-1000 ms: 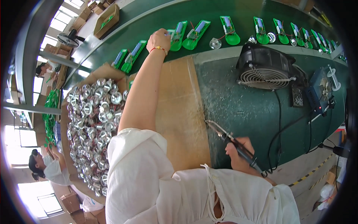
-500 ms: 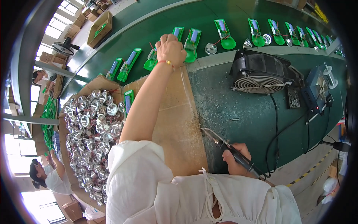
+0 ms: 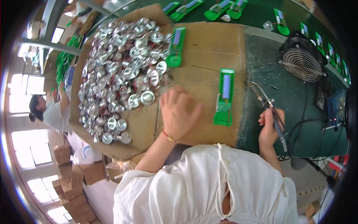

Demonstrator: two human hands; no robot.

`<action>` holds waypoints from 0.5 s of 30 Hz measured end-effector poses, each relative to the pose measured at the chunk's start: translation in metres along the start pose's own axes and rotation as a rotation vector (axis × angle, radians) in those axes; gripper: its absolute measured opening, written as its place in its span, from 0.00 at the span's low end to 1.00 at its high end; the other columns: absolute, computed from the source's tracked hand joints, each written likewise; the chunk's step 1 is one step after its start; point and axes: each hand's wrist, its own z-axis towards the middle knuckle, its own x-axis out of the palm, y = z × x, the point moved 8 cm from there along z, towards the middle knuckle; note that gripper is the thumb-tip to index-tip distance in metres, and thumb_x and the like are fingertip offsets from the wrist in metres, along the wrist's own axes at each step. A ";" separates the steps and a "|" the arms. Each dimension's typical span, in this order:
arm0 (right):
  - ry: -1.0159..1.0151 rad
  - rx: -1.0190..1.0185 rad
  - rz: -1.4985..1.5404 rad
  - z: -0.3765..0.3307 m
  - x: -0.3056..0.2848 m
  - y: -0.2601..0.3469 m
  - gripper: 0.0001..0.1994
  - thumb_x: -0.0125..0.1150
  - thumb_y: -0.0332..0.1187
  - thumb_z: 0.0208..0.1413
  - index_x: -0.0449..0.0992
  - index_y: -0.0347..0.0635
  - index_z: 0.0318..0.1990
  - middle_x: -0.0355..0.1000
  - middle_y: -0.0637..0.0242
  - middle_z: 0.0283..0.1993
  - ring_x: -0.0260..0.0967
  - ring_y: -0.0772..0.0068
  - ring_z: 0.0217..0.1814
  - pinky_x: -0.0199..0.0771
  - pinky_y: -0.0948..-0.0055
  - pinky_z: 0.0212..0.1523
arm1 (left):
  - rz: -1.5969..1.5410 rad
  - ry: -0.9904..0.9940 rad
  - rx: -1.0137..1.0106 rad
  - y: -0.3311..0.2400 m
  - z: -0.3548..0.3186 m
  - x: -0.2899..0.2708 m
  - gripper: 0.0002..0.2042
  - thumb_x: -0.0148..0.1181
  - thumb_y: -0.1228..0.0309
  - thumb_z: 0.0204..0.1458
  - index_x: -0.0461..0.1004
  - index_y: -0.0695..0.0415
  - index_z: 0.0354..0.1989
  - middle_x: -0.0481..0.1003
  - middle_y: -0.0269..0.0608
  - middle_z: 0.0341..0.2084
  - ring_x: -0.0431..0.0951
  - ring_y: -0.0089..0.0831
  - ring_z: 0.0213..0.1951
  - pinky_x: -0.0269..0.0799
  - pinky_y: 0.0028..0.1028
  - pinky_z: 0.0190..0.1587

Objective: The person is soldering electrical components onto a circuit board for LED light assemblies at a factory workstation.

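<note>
My left hand point(image 3: 179, 115) is over the brown cardboard sheet point(image 3: 197, 84), with fingers apart and nothing visible in them. Its fingertips are beside the right edge of a heap of shiny silver reflector cups point(image 3: 123, 71) with thin red wires. In my right hand point(image 3: 269, 128) is a soldering iron point(image 3: 280, 134), its thin tip pointing up and left. Between the two hands lies a green plastic housing point(image 3: 223, 106) holding a purple battery and a small circuit board. Another green housing point(image 3: 174, 56) lies farther off, against the heap.
A black fan point(image 3: 302, 65) with a wire grille stands at the right, near a blue soldering station point(image 3: 335, 110) and loose black cables. More green housings point(image 3: 281, 22) line the far green bench. A co-worker point(image 3: 52, 108) is at the far left, beyond the cardboard box point(image 3: 76, 108) of reflectors.
My left hand has come back from the far row toward the reflector heap. A green housing now lies on the cardboard before me. The view has swung left; the soldering iron stays in my right hand.
</note>
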 end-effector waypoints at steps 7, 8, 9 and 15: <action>0.049 -0.047 0.016 -0.025 0.007 0.009 0.09 0.55 0.30 0.54 0.65 0.34 0.36 0.68 0.64 0.23 0.62 0.82 0.20 0.62 0.85 0.20 | 0.451 -0.149 -0.150 0.070 -0.001 -0.031 0.16 0.59 0.72 0.38 0.68 0.51 0.39 0.66 0.38 0.32 0.67 0.39 0.38 0.60 0.37 0.42; 0.061 -0.042 0.018 -0.028 0.008 0.010 0.09 0.55 0.30 0.54 0.65 0.34 0.36 0.68 0.64 0.22 0.62 0.82 0.19 0.62 0.85 0.20 | 0.495 -0.176 -0.128 0.074 0.002 -0.032 0.18 0.59 0.73 0.38 0.68 0.50 0.41 0.66 0.37 0.33 0.66 0.38 0.39 0.60 0.37 0.43; 0.068 -0.037 0.016 -0.033 0.007 0.012 0.09 0.55 0.30 0.54 0.65 0.33 0.36 0.68 0.64 0.22 0.62 0.82 0.19 0.62 0.85 0.20 | 0.458 -0.176 -0.132 0.080 0.007 -0.030 0.17 0.60 0.72 0.38 0.71 0.47 0.40 0.66 0.35 0.31 0.67 0.36 0.38 0.60 0.36 0.43; 0.079 -0.028 -0.004 -0.045 0.004 0.021 0.09 0.55 0.31 0.54 0.65 0.33 0.36 0.68 0.63 0.22 0.62 0.81 0.19 0.62 0.84 0.20 | 0.322 -0.192 -0.017 0.088 0.029 -0.022 0.07 0.62 0.70 0.40 0.79 0.44 0.30 0.69 0.30 0.34 0.66 0.34 0.41 0.60 0.35 0.45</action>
